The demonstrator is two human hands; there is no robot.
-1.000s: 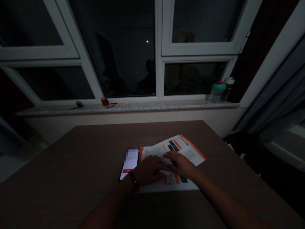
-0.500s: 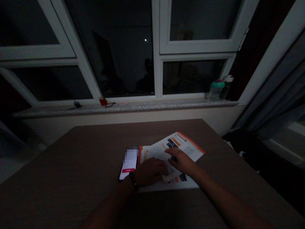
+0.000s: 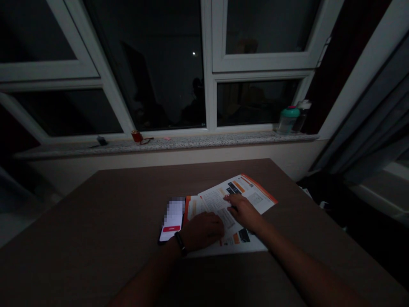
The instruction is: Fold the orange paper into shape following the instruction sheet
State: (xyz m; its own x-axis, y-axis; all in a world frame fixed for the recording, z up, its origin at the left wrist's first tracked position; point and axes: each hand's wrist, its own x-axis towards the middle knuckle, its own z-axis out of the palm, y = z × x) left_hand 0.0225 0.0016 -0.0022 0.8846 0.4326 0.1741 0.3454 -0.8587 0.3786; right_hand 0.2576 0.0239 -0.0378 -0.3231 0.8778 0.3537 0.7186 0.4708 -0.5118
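Two printed sheets lie overlapped on the brown table. The upper printed sheet (image 3: 258, 199) is turned askew, with an orange band along its far right edge. Beneath it, the lower printed sheet (image 3: 255, 245) shows its near edge and an orange strip at left. My left hand (image 3: 204, 230), with a black band at the wrist, rests over the sheets, fingers curled and pressed together; what is under them is hidden. On the upper sheet lies my right hand (image 3: 244, 213), thumb and fingers apart, holding nothing visible. Just left of the sheets is a lit phone (image 3: 172, 221).
Around the sheets extends the brown table (image 3: 96, 221). Behind it, the stone windowsill (image 3: 191, 142) carries a small red object (image 3: 136, 136), a small dark object (image 3: 101, 140) and a teal-lidded bottle (image 3: 289, 119) beside another clear bottle. A grey curtain (image 3: 358, 111) hangs at right.
The upper sheet has shifted slightly right, and its near corner no longer sticks out below my left hand. My right hand has moved a little; the phone stays put.
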